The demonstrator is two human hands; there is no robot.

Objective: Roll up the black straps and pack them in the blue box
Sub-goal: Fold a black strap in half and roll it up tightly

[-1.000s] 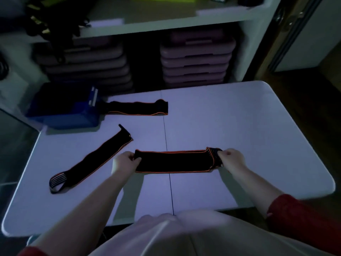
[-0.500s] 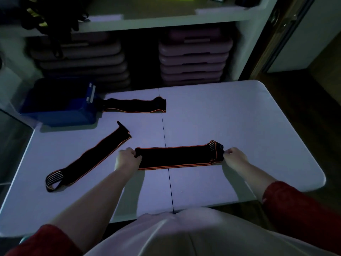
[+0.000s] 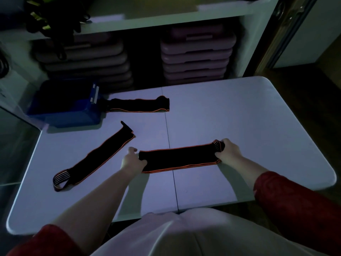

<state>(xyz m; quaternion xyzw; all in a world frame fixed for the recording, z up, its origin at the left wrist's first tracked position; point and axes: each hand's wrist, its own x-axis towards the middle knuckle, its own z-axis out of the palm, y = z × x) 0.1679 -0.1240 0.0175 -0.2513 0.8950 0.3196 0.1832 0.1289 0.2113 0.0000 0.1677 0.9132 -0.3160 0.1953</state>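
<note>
Between both hands, black strap (image 3: 180, 160) flat on surface (image 3: 249, 126): left hand (image 3: 132, 161) pinching one end, right hand (image 3: 227, 151) gripping looped end. Beyond left hand, 2 more straps (image 3: 96, 159) (image 3: 138, 105), blue box (image 3: 66, 108).

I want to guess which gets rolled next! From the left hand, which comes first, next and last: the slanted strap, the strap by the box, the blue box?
1. Slanted strap, just left of the left hand.
2. Strap by the box, farther back.
3. Blue box, back-left corner.
</note>
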